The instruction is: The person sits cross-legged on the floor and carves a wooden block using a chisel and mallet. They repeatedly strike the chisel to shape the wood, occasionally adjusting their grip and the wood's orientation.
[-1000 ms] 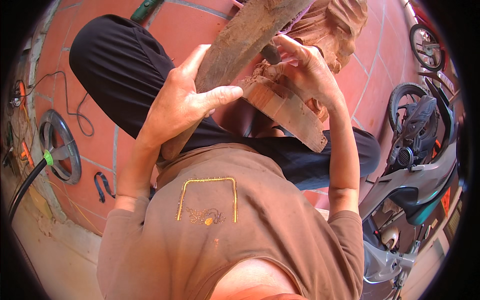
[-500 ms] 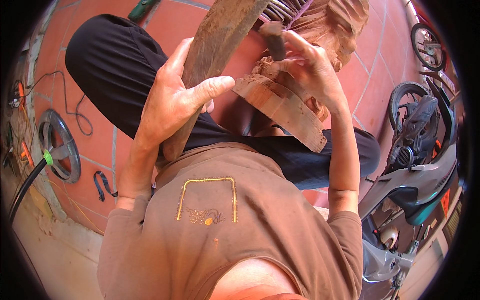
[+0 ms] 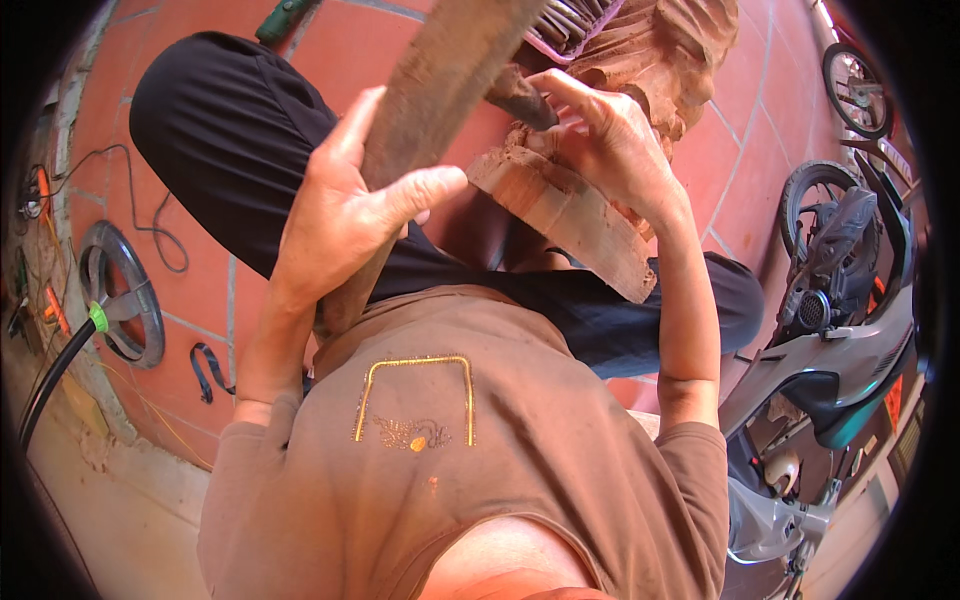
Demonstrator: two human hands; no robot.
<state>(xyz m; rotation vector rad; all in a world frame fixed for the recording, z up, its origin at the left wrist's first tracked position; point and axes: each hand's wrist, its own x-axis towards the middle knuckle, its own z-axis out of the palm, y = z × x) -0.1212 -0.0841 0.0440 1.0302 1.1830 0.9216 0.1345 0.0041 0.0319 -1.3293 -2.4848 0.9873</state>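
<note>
A long, worn wooden board (image 3: 430,110) slants from the top of the view down toward my lap. My left hand (image 3: 350,205) is around its lower part, thumb stretched across the front face. My right hand (image 3: 620,150) pinches one end of a short dark stick-like piece (image 3: 520,97), whose far end reaches the board's right edge. I cannot make out the piece's exact kind. Below my right hand is a reddish carved wood block (image 3: 570,220) with a flat, pale sawn face, tilted over my legs. My right hand partly hides its upper side.
A large carved wood piece (image 3: 660,50) lies ahead on red tiles, beside a pink basket (image 3: 575,35) of thin tools. A motorbike (image 3: 830,330) stands at right. At left are a dark wheel-shaped ring (image 3: 120,295), a cable (image 3: 165,235) and a black strap (image 3: 210,370).
My right hand has turned the dark piece from nearly upright to slanting left, toward the board. The board and my left hand have shifted slightly; the carved block has barely moved.
</note>
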